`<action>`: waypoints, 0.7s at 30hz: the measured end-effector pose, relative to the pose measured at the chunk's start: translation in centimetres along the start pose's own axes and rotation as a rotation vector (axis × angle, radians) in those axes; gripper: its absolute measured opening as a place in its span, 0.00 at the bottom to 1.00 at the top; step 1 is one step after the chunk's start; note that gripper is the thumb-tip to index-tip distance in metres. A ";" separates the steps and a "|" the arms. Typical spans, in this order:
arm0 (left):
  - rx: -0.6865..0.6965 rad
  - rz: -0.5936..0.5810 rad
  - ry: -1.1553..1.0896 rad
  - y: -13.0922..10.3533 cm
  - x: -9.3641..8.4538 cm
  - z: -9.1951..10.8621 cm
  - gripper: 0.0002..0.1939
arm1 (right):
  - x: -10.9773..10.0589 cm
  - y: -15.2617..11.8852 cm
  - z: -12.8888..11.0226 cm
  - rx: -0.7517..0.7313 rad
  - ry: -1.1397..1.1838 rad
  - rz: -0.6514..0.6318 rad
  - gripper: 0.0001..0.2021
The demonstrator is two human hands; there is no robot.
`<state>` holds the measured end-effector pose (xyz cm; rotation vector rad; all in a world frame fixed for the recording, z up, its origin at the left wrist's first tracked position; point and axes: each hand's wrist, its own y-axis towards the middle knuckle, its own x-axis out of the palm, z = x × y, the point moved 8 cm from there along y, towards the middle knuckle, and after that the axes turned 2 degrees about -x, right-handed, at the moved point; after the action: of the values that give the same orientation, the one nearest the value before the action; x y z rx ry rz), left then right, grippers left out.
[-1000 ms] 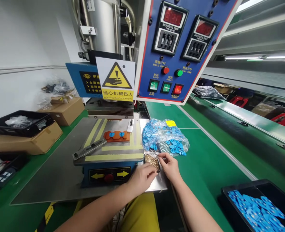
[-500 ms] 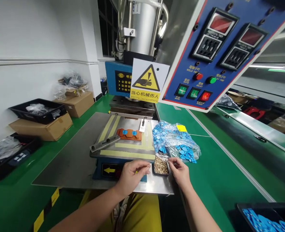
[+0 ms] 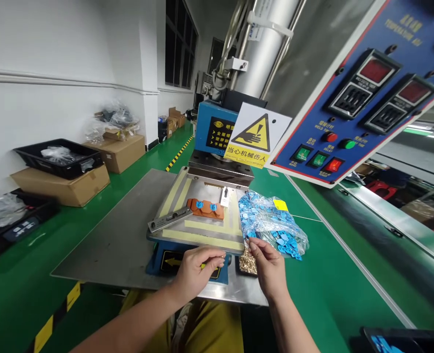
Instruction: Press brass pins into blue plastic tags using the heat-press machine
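My left hand [image 3: 196, 272] is closed in a pinch in front of the machine's blue base; whatever lies between the fingertips is too small to make out. My right hand [image 3: 270, 268], also pinching, hovers over the right side of a small dark tray of tiny brass-coloured metal pieces [image 3: 247, 264]. Its fingertips hide anything they hold. On the taped metal plate [image 3: 211, 239] sits an orange-brown fixture [image 3: 199, 212] carrying two small blue parts [image 3: 213, 207]. A metal bar [image 3: 169, 219] lies slanted at its left, and a small light metal block [image 3: 224, 197] stands behind its right end.
A clear bag of blue plastic parts [image 3: 271, 223] lies right of the plate. The press head [image 3: 218, 169] with its warning sign [image 3: 260, 135] hangs behind the plate, and a blue control panel [image 3: 352, 113] overhangs the right. A black bin [image 3: 404, 336] stands at lower right.
My right hand has moved left and slightly up, from beside the small tray to over its edge. My left hand stays pinched in nearly the same spot. The camera view has tilted and shifted.
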<state>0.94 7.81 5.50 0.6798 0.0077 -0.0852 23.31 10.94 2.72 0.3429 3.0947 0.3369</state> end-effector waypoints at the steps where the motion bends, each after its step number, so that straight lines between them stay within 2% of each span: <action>1: 0.012 0.000 0.012 0.0 -0.3 0.2 0.08 | 1.0 0.2 -0.1 0.023 0.062 -0.019 0.11; 5: 0.044 0.011 0.091 0.1 -1.7 1.3 0.10 | 4.1 1.0 -1.1 0.059 0.222 -0.038 0.12; 9: 0.051 0.024 0.060 0.2 -3.4 1.9 0.09 | 5.7 1.8 -1.5 0.050 0.244 -0.045 0.13; 15: -0.040 0.043 0.022 0.0 -5.2 1.2 0.08 | 7.1 3.5 -1.3 -0.022 0.049 -0.106 0.11; 21: -0.114 0.013 -0.009 -0.4 -6.0 0.5 0.09 | 8.9 6.1 -2.5 -0.155 -0.182 -0.139 0.13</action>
<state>-5.05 7.61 5.82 0.5653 -0.0005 -0.0745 15.85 18.17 6.59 0.1458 2.8721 0.5065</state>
